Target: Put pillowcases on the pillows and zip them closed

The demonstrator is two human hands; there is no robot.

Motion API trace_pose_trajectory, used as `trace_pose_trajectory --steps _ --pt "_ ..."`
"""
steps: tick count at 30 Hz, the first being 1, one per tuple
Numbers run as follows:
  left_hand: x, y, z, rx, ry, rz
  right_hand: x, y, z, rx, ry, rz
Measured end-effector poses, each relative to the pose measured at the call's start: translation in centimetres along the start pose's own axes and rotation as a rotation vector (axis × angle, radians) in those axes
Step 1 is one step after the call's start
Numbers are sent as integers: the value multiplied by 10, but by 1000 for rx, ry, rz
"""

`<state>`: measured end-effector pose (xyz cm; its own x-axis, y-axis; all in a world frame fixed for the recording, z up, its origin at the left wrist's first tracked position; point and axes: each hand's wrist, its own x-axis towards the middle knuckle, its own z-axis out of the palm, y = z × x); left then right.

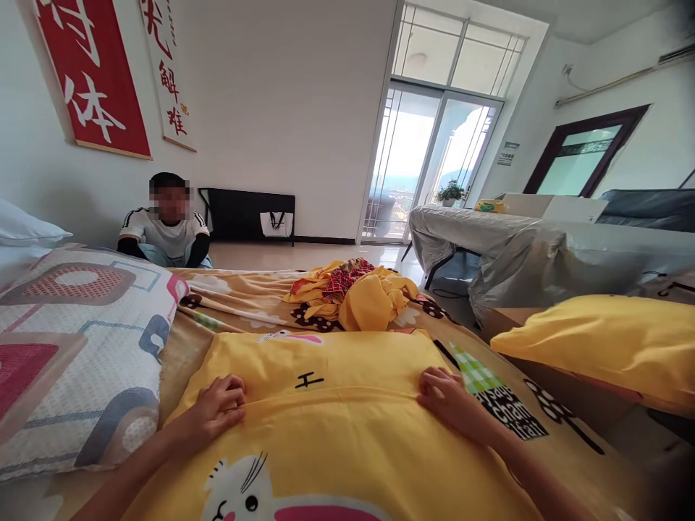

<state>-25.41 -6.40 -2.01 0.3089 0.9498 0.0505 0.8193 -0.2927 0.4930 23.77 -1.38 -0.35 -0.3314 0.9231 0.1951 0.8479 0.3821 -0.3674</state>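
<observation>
Yellow pillow (331, 405) flat on bed (233, 297), nearest the camera. Left hand (217, 409) and right hand (448, 398) at opposite sides of a raised fold, fingers curled, pinching cover fabric. Crumpled yellow cloth (358, 293) beyond.

Left hand (217, 409) and right hand (445, 398) reach forward, fingers curled (palms down)
</observation>
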Motion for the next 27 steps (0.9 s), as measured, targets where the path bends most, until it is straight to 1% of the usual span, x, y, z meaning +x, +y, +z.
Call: trace_pose_trajectory --steps 3,6,8,10,12,13,14,15,16,17,18,19,20,21,22,24,27 --pt "-1 5 4 142 22 -3 -9 32 1 42 36 -7" --pt "-1 7 9 282 62 7 -19 54 2 65 68 -5" --pt "-2 8 9 366 107 3 -24 61 1 9 99 13" --pt "-3 14 7 444 186 -4 -24 55 -3 -108 185 76" --pt "0 35 9 495 317 4 -20 29 -4 -201 306 154" --pt "3 50 13 497 377 27 -16 8 -3 -211 344 161" --pt "7 67 19 487 419 65 -12 -17 0 -192 348 138" --pt "12 83 27 467 430 118 -9 -42 4 -151 304 68" --pt "17 96 38 447 405 179 -5 -67 11 -107 216 -31" --pt "20 104 49 431 348 239 -3 -87 18 -65 88 -134" --pt "22 107 60 423 290 272 -2 -101 26 -35 -39 -198" --pt "22 102 71 419 239 270 -3 -107 34 -18 -137 -217" --pt "19 92 80 420 198 240 -5 -105 40 -16 -197 -189" --pt "13 76 86 424 186 172 -10 -95 45 -29 -212 -118" --pt "5 58 90 430 178 102 -16 -80 48 -54 -194 -22" --pt "-16 17 92 453 192 -35 -30 -41 50 -112 -129 152" --pt "-52 -38 86 470 257 -190 -49 12 47 -176 -69 286"
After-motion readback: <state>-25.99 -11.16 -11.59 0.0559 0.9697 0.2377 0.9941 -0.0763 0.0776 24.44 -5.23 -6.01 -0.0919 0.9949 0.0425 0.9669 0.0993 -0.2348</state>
